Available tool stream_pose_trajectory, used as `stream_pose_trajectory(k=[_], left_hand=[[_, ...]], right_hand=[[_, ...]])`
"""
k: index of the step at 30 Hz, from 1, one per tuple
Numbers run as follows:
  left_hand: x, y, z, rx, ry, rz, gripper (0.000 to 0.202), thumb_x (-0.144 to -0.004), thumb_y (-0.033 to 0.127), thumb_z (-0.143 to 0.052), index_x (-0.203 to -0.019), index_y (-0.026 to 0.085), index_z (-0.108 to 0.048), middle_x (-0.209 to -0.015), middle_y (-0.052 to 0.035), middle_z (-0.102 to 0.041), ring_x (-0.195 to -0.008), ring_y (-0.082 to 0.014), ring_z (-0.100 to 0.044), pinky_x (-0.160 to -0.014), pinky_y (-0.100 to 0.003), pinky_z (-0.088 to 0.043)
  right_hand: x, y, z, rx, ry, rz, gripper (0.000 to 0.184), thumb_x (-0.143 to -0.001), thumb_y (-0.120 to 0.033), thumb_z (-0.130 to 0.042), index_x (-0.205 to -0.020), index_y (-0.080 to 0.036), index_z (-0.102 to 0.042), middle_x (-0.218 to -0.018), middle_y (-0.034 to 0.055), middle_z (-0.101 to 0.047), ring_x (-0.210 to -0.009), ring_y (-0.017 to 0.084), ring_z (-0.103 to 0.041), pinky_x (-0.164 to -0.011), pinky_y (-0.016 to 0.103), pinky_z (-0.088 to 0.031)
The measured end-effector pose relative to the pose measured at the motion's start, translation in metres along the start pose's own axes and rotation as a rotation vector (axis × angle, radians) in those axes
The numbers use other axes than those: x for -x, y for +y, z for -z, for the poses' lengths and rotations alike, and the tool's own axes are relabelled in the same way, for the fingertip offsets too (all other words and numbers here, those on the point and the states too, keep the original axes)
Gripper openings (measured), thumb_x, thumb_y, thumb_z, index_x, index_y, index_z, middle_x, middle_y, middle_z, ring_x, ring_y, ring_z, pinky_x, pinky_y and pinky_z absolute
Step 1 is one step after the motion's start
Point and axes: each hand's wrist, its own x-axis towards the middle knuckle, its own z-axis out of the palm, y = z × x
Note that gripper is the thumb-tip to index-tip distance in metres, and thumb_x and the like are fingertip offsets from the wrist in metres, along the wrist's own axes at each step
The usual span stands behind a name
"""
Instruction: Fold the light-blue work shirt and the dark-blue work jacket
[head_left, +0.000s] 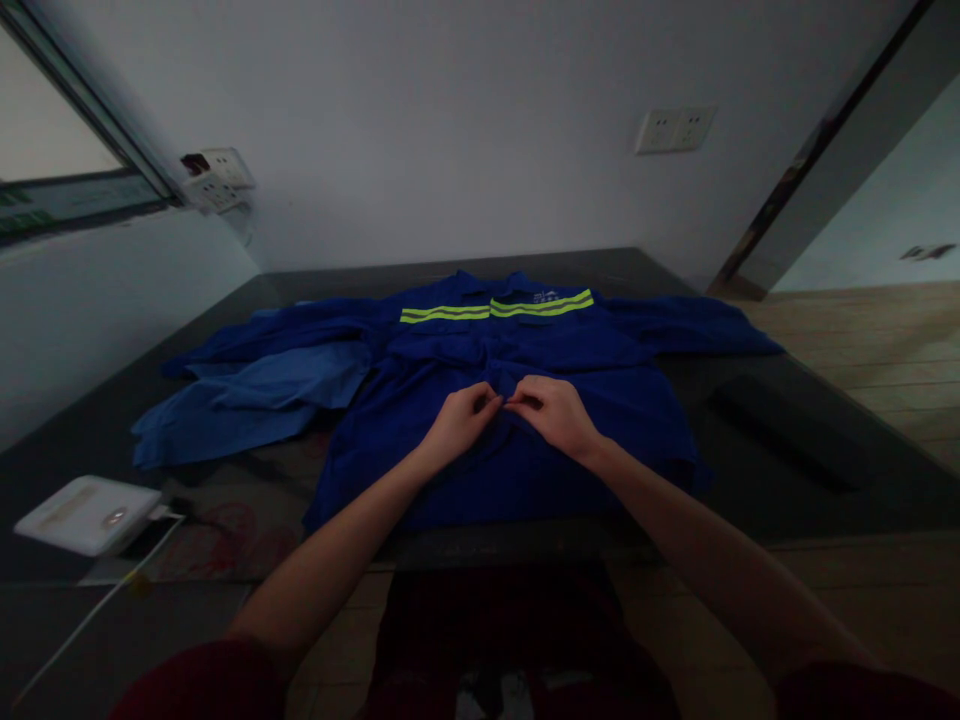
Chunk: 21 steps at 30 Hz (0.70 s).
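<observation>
A dark blue work jacket (442,350) lies spread on the table, collar toward the wall and sleeves out to both sides. Yellow-green reflective strips (541,305) cross its chest. Over the middle of the front, my left hand (466,412) is closed in a pinch on the jacket's front edge. My right hand (553,412) pinches the cloth just beside it, the fingertips of both hands almost meeting. Whether a button sits between the fingers is too small and dark to tell.
Lighter blue folded cloth (255,400) lies left of the jacket. At the table's (757,480) left front sits a white box-shaped device (90,512) with a white cable. A long black object (780,430) lies on the right. Wall sockets (675,130) are behind.
</observation>
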Motion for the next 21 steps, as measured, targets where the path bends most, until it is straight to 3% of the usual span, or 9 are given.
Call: stream_pose_trajectory(k=[5,10,14,21], left_hand=[[-0.0009,0.0006,0.0018,0.050,-0.008,0.006,0.023,-0.086,0.032,-0.050,-0.071,0.016,-0.056,-0.063,0.0017,-0.059,-0.062,-0.0126,-0.054,-0.059,-0.022,-0.037],[-0.0032,0.0009,0.0016,0.340,-0.104,0.100,0.024,-0.083,0.037,-0.054,-0.076,0.015,-0.057,-0.062,0.0020,-0.057,-0.058,-0.0105,-0.053,-0.059,-0.022,-0.039],[-0.0010,0.0046,0.0002,0.474,-0.107,0.166,0.027,-0.076,0.040,-0.063,-0.080,0.014,-0.058,-0.064,0.0023,-0.057,-0.059,-0.0095,-0.053,-0.060,-0.022,-0.040],[-0.0003,0.0050,-0.0011,0.496,-0.105,0.155,0.028,-0.071,0.039,-0.068,-0.073,0.015,-0.052,-0.061,0.0034,-0.054,-0.057,-0.0087,-0.052,-0.059,-0.021,-0.039]], right_hand=[[-0.0021,0.0004,-0.0005,-0.193,0.059,-0.062,0.018,-0.079,-0.029,-0.066,-0.065,-0.019,-0.061,-0.067,0.0013,-0.062,-0.062,0.014,-0.055,-0.060,0.027,-0.039],[-0.0059,0.0010,0.0026,-0.418,0.067,-0.217,0.024,-0.074,-0.039,-0.069,-0.068,-0.017,-0.061,-0.066,0.0021,-0.064,-0.060,0.015,-0.057,-0.057,0.027,-0.042],[-0.0068,-0.0003,0.0052,-0.427,0.069,-0.226,0.026,-0.076,-0.042,-0.066,-0.070,-0.017,-0.062,-0.069,0.0038,-0.066,-0.063,0.016,-0.059,-0.060,0.028,-0.044],[-0.0060,-0.0023,0.0036,-0.458,0.061,-0.249,0.025,-0.075,-0.041,-0.067,-0.070,-0.017,-0.062,-0.068,0.0032,-0.066,-0.061,0.015,-0.058,-0.058,0.027,-0.044]])
